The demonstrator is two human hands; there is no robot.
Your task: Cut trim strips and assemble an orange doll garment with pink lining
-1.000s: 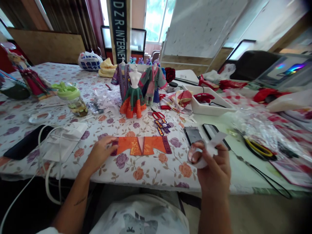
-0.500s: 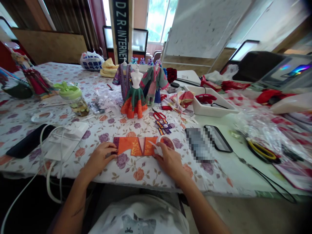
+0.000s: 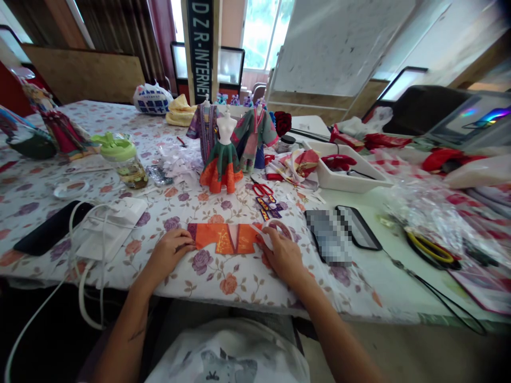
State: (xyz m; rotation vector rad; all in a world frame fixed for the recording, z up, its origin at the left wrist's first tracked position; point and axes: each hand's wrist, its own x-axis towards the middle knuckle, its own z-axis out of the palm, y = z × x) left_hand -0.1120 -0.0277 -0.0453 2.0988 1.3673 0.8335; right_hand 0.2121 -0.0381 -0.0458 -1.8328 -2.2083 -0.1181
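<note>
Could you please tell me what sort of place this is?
Probably a doll-costume sewing workroom, judging by the miniature dress form in a skirt, the small orange garment and the red-handled scissors.

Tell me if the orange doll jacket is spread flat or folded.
Spread flat: the orange doll jacket lies open on the floral tablecloth, sleeves out sideways, between the left hand and right hand.

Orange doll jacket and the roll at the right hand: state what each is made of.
The orange doll jacket looks like woven fabric with a slight sheen, judging by its soft edges and gold patterned panels. The roll at the right hand seems to be tape on white paper backing, judging by its pale strip; hard to be sure.
</note>
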